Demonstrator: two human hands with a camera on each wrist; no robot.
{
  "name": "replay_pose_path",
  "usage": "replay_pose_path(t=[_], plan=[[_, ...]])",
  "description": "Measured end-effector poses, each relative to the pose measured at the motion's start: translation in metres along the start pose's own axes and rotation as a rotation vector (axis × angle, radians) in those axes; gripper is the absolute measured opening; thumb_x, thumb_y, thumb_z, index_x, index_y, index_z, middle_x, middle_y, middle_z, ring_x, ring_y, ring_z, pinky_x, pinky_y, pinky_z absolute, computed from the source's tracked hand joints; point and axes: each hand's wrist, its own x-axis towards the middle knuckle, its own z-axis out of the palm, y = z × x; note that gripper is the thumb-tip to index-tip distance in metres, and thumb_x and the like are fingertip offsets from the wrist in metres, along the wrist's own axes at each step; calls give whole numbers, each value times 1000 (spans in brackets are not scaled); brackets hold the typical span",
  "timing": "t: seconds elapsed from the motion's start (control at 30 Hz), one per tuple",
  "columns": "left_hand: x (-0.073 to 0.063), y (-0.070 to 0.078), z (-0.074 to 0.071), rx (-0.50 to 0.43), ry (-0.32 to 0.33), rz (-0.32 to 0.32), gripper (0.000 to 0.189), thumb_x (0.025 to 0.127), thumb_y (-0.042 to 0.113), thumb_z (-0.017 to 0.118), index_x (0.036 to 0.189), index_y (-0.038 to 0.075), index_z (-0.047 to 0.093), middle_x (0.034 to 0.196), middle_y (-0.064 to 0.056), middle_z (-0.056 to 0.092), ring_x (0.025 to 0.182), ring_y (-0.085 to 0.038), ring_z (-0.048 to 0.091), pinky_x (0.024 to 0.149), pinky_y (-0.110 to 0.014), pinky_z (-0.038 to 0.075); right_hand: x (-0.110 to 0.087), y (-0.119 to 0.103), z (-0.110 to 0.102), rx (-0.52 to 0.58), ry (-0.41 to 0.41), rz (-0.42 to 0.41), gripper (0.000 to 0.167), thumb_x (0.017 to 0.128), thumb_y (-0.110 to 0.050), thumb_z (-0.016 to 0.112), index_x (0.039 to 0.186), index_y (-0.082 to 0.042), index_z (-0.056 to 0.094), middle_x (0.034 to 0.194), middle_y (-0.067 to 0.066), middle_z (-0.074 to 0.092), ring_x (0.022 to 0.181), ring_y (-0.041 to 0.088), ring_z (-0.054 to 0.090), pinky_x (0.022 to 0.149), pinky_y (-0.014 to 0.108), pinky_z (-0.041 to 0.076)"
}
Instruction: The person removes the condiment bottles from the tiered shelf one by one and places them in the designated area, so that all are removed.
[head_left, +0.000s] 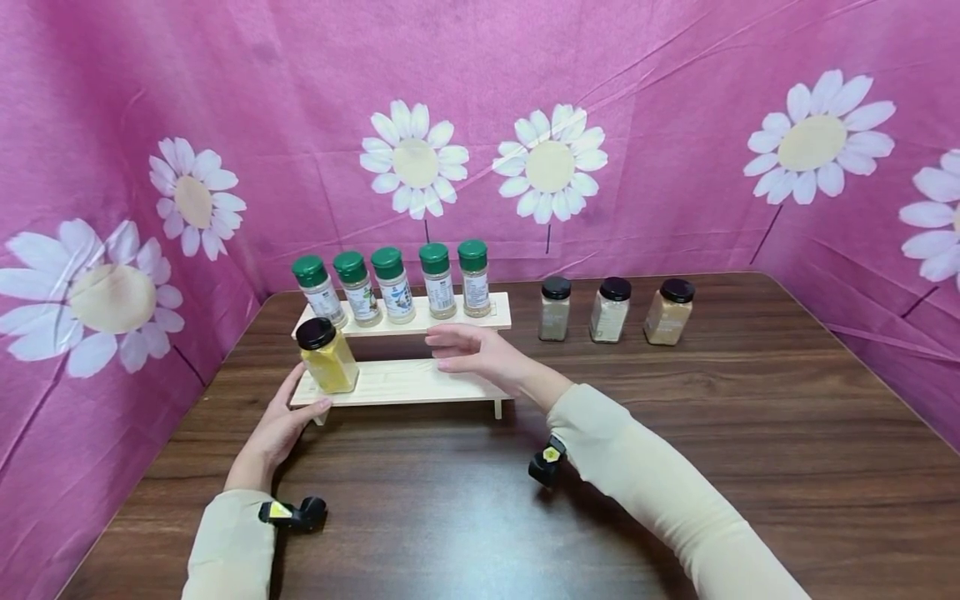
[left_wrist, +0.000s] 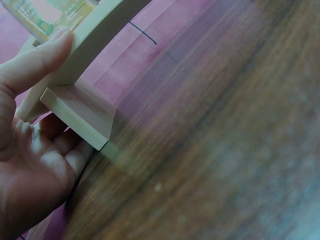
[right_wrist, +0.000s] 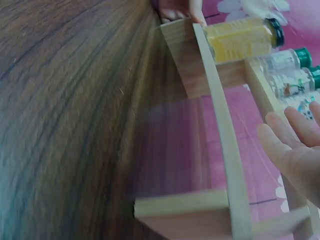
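Observation:
A two-tier wooden rack (head_left: 397,382) stands on the table. My left hand (head_left: 276,432) grips its lower left end; in the left wrist view the thumb (left_wrist: 47,57) lies on the shelf edge and the other fingers reach behind the leg (left_wrist: 80,117). A jar of yellow powder with a black lid (head_left: 330,362) stands at the left of the lower shelf, by that hand. Several green-capped spice bottles (head_left: 399,292) line the upper shelf. Above the right part of the lower shelf, my right hand (head_left: 487,357) hovers with fingers extended and holds nothing.
Three black-lidded spice jars, one greyish (head_left: 554,312), one pale (head_left: 610,312) and one tan (head_left: 667,315), stand at the back, right of the rack. A pink flowered cloth (head_left: 480,75) hangs behind the dark wooden table (head_left: 465,517).

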Motion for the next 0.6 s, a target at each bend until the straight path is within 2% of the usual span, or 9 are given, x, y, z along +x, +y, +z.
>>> replay_pose_path(t=[0.27,0.47,0.6], plan=[[-2,1,0,9,-5,10,85,79,-3,57,140,16,1,141,-14,4,121,-20,17,99,-30,16,17,12,19,11,-17,-5,49,79,8,54,126,6,38,121,20,45,111,35,38,86,30,39],[-1,1,0,10,-14,17,86,78,-2,58,140,16,1,141,-14,3,122,-22,15,100,-33,14,27,15,33,-16,37,15,50,78,6,57,125,3,40,121,19,45,109,24,43,85,27,39],[1,-1,0,13,-12,15,86,77,-1,60,140,16,3,141,-14,3,122,-23,14,100,-34,14,34,16,41,-77,80,28,50,78,1,60,125,0,43,121,16,46,110,27,43,84,26,39]])
